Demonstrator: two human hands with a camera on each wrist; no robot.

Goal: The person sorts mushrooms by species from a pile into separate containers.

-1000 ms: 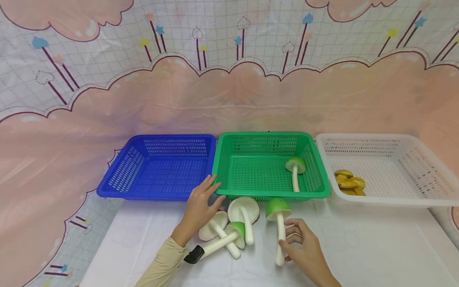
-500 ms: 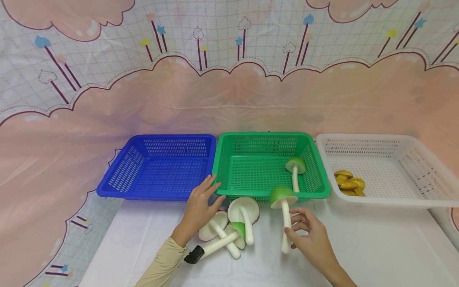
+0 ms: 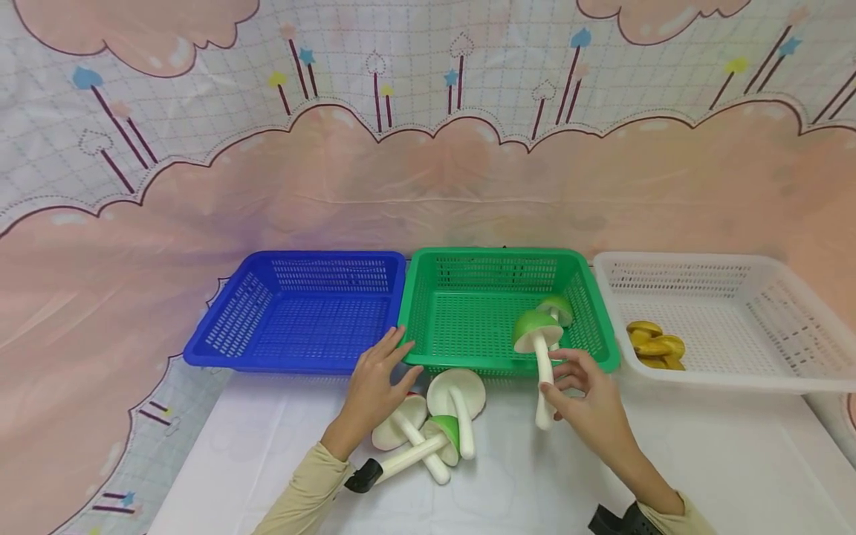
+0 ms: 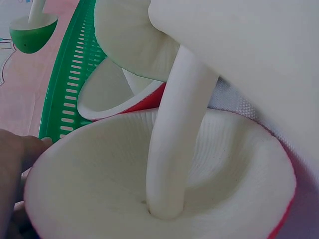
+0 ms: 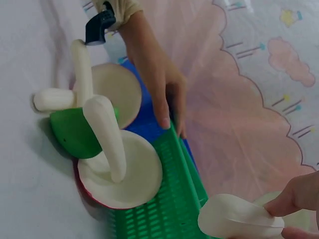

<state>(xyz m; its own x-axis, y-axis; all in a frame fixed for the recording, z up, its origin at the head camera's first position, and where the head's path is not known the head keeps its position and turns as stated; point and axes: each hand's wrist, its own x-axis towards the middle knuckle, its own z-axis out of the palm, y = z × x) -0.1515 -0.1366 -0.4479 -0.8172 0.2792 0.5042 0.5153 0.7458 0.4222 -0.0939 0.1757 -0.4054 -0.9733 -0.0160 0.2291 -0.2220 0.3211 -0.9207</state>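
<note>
1. Right hand [image 3: 591, 394] pinches the stem of a green-capped mushroom [image 3: 535, 331], thumb and fingers clamped on it; its cap is over the front rim of the green basket [image 3: 409, 308], its stem hanging in front of that basket.
2. Left hand [image 3: 374, 386]: fingers extended and apart, resting at the green basket's front-left corner.
3. Versus half a second ago: held mushroom is higher and farther in, its cap now overlapping the inside mushroom [image 3: 558, 308]. Left hand and the table pile look the same.
4. Baskets: three. Blue basket [image 3: 294, 364] just left of green, white basket [image 3: 715, 319] just right of it.
5. Mushrooms: five. Three green-capped: held, inside green basket at right, and table one [image 3: 449, 438]. Two red-edged, pale undersides up: near one [image 3: 397, 431] and far one [image 3: 461, 390]. All three table ones in front of green basket.
6. Yellow fruit cluster [image 3: 655, 345]: one, right of green basket, in white basket's front-left corner; pieces overlap, exact count unclear.
7. Room: green mesh floor shows left of the inside mushroom; white cloth [image 3: 722, 446] spreads right-front of green basket. Cap-to-rim contact: can't tell.
</note>
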